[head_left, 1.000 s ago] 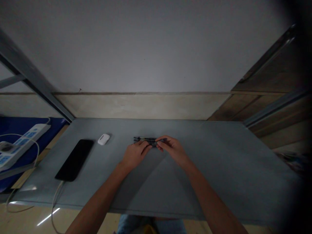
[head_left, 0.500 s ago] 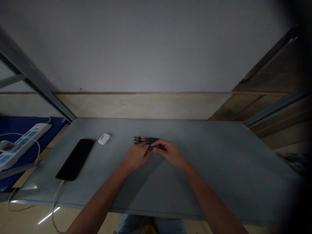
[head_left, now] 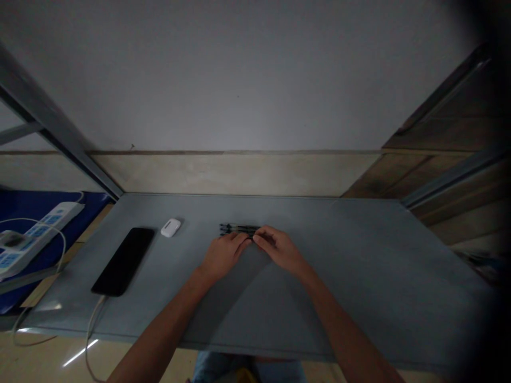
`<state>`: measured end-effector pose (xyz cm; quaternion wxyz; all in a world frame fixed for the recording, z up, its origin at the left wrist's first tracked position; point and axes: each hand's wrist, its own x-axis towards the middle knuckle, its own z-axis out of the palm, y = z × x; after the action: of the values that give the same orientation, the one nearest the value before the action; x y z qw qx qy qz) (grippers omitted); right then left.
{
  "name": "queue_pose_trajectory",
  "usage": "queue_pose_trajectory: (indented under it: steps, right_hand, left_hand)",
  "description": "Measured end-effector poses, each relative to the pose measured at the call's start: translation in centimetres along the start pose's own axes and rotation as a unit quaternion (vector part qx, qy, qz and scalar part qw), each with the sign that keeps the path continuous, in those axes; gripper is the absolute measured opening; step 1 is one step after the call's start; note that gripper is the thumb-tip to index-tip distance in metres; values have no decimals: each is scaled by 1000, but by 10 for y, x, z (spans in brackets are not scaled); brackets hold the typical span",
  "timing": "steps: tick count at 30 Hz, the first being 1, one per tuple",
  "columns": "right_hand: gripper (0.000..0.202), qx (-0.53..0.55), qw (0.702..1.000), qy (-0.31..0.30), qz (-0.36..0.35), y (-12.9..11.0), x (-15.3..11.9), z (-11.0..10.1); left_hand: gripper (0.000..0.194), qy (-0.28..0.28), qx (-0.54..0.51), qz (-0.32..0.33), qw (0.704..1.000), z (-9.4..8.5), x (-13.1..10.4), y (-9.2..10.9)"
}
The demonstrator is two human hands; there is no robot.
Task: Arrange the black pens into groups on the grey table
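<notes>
Tilted dark pen end between both hands half a second ago no longer shows; probably level with the dark pens (head_left: 238, 227) side by side on grey tabletop (head_left: 339, 276). Left hand (head_left: 222, 254) curled at near side, right hand (head_left: 280, 250) narrow at right ends; grips can't tell.

Left fingers (head_left: 240, 243) and right fingers (head_left: 266, 232) curl close together, forearms (head_left: 171, 314) angled inward.

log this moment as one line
left hand: at dark pens | right hand: at pens' right end | phone: on table, cable attached | white case: right of phone
</notes>
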<state>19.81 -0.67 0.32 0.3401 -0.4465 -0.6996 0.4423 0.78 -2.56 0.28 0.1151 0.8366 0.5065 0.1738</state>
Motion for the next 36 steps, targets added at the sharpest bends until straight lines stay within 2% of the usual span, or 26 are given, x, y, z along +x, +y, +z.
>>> queue_pose_trajectory:
  steps: [2, 7, 13, 18, 24, 29, 33, 36]
  right_hand:
    - [31, -24, 1000, 10, -7, 1, 1, -1]
    - [50, -85, 996, 6, 16, 4, 1, -2]
    - [33, -45, 999, 1, -16, 0, 0, -1]
    - [51, -86, 996, -6, 16, 4, 0, -1]
    - [33, -48, 998, -12, -30, 3, -1, -1]
    - [47, -72, 997, -34, -1, 2, -1, -2]
    - [29, -37, 999, -10, -34, 0, -2, -1]
    - [34, -61, 998, 2, -34, 1, -1, 1]
  left_hand:
    - [34, 3, -6, -3, 1000, 0, 0, -1]
    - [33, -22, -22, 33, 999, 1, -1, -1]
    - [37, -24, 4, -4, 1000, 2, 0, -1]
    - [32, -29, -17, 24, 999, 2, -1, 0]
    - [35, -33, -2, -13, 999, 0, 0, 0]
    - [31, -37, -11, 9, 999, -2, -1, 2]
    - [33, -42, 10, 12, 999, -2, -1, 3]
    - [33, -44, 10, 10, 999, -2, -2, 4]
